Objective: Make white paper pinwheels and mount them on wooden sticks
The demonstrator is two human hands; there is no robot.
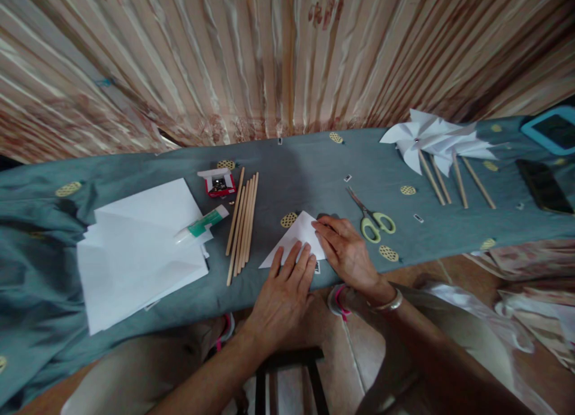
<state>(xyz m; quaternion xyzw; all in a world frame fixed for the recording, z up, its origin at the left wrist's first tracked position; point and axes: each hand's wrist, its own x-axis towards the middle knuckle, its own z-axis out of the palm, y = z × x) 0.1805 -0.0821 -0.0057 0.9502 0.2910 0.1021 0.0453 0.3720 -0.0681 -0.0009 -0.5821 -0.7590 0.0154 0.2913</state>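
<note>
A sheet of white paper folded into a triangle lies on the cloth near the table's front edge. My left hand rests on its lower edge, fingers stretched out and flat. At the paper's right side my right hand has its fingers pressed together along the edge, thumb and fingertips on the paper. Just right of that hand lie scissors with light green handles, blades slightly apart. To the left of the paper is a bundle of several thin wooden sticks.
A stack of white paper lies left with a green-labelled glue tube on it. Behind stands an open red box of small metal pieces. Paper pinwheels on sticks, a dark phone and a blue-framed device lie right.
</note>
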